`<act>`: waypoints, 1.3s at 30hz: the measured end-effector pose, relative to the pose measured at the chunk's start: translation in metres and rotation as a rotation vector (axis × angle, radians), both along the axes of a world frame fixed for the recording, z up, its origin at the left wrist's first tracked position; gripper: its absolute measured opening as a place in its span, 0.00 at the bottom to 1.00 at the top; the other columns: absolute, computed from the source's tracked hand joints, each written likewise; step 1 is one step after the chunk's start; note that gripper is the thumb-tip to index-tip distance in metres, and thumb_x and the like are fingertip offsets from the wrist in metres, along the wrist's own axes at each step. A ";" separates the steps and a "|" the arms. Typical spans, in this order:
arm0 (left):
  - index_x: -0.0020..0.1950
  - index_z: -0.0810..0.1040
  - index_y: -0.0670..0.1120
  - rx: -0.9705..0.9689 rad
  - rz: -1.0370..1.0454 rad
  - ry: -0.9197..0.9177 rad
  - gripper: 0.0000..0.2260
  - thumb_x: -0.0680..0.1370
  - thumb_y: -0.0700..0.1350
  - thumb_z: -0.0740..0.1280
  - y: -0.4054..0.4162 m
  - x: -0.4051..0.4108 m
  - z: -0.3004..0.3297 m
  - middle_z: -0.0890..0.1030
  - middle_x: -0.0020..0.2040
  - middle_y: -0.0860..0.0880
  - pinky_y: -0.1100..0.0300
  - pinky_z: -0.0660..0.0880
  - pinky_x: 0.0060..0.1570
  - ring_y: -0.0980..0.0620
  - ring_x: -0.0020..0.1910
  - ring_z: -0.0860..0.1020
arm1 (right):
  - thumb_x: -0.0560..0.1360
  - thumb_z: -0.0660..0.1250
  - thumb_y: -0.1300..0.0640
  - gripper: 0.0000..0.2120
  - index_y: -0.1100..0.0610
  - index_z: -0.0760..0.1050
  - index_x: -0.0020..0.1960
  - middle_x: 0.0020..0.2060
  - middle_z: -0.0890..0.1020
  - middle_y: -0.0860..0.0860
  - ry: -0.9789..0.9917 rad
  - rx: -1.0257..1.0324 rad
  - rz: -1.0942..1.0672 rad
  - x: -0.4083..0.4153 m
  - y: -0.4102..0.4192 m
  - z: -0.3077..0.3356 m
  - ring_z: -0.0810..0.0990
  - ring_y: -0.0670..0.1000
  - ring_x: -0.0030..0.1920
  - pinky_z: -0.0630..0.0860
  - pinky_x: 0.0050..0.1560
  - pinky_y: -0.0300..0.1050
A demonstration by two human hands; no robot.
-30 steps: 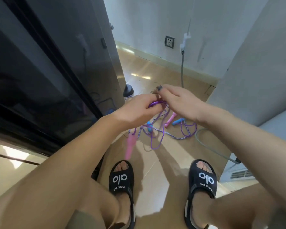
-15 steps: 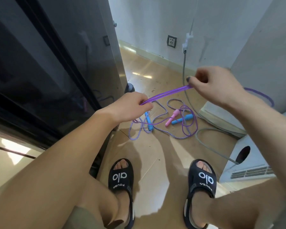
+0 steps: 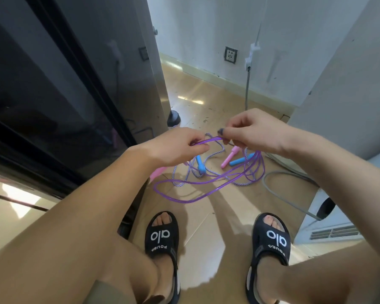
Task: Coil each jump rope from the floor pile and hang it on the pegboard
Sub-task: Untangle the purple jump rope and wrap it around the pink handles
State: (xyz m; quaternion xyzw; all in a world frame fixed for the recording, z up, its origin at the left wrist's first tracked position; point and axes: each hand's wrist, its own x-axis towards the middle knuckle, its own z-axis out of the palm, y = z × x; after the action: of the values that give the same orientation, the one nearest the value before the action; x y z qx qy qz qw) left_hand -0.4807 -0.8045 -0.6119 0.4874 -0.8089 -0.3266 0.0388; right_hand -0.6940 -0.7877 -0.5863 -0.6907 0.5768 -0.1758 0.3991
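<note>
in the head view, the right hand (image 3: 253,130) is coming back in toward the left hand (image 3: 176,148) after being drawn well out to the right half a second ago, when a straight length of the purple jump rope (image 3: 206,187) was stretched between them. now only a short arc of that rope is bridging the two hands, and several slack loops are hanging below them, swinging low over the floor (image 3: 206,227). the left grip is clenching the gathered turns of purple rope, thumb pressing over them; the right grip is pinching the same rope between thumb and fingers, just beside the left. a pink handle (image 3: 157,173) is dangling under the left wrist.

this is looking like one more turn being laid into the coil: pull out a length, bring it home, hand it to the left. the purple rope is mostly off the floor and partly coiled, but not yet ready for hanging, and no pegboard is showing in this view.

the striped rope with blue handles (image 3: 201,165) is lying on the floor beyond the hands, uncoiled, with another pink handle (image 3: 229,157) beside it.
</note>
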 end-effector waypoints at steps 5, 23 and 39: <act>0.41 0.72 0.50 -0.079 0.020 -0.058 0.13 0.83 0.53 0.62 -0.007 0.006 0.000 0.83 0.41 0.48 0.59 0.69 0.34 0.63 0.27 0.75 | 0.79 0.66 0.52 0.15 0.58 0.78 0.36 0.27 0.81 0.47 0.101 -0.049 -0.012 -0.021 -0.003 0.004 0.77 0.47 0.28 0.74 0.36 0.41; 0.48 0.74 0.52 -0.142 -0.057 0.147 0.06 0.82 0.52 0.64 0.011 -0.015 0.010 0.71 0.33 0.55 0.59 0.64 0.34 0.56 0.32 0.67 | 0.84 0.54 0.51 0.17 0.56 0.74 0.66 0.63 0.79 0.56 0.471 -0.277 -0.018 -0.013 0.005 0.000 0.76 0.58 0.64 0.72 0.62 0.52; 0.46 0.76 0.48 -0.059 -0.016 -0.007 0.09 0.83 0.49 0.62 0.000 0.010 0.015 0.83 0.44 0.47 0.69 0.71 0.28 0.63 0.31 0.77 | 0.82 0.59 0.48 0.21 0.59 0.66 0.35 0.28 0.70 0.54 0.426 -0.387 -0.213 -0.049 -0.011 0.002 0.68 0.56 0.32 0.63 0.32 0.45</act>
State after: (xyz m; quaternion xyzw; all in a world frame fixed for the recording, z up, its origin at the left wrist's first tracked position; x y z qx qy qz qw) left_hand -0.4709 -0.8043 -0.5973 0.4808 -0.8221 -0.3012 0.0479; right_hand -0.7433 -0.7982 -0.5838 -0.7108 0.6725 -0.1744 0.1098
